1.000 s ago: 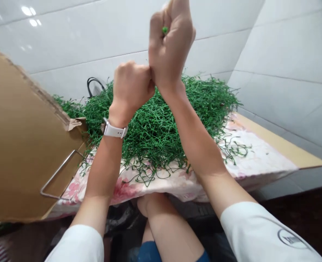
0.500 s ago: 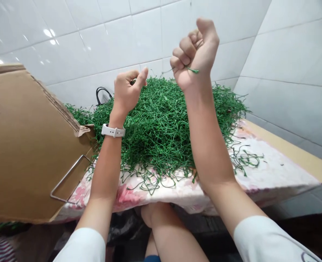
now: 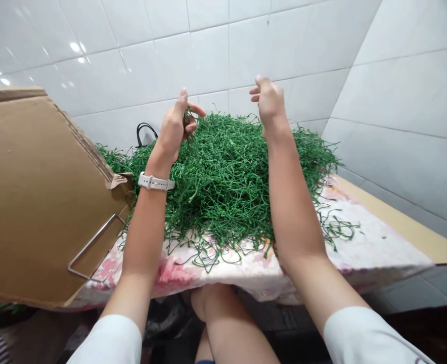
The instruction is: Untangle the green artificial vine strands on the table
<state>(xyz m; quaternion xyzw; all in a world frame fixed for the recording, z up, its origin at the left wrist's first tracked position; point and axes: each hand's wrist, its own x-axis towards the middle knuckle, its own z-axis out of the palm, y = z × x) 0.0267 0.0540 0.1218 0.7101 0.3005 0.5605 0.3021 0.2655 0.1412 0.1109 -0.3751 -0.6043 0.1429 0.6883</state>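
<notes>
A big heap of thin green strands (image 3: pixel 227 182) lies on a table under a pink flowered cloth (image 3: pixel 363 242). My left hand (image 3: pixel 176 129), a white watch on its wrist, is raised over the back of the heap and pinches a few green strands between thumb and fingers. My right hand (image 3: pixel 268 101) hovers above the heap's far edge with the fingers loosely apart and nothing visible in them. Both forearms reach across the heap.
A large brown cardboard sheet (image 3: pixel 30 202) leans at the left, with a metal wire handle (image 3: pixel 90 247) against it. A black cable loop (image 3: pixel 145 132) shows behind the heap. White tiled walls close the back and right. My knee (image 3: pixel 216 308) is under the table's front edge.
Both hands came down from head height and moved apart. My right fist unclenched and the green strand it held is gone. My left hand now pinches strands at the heap.
</notes>
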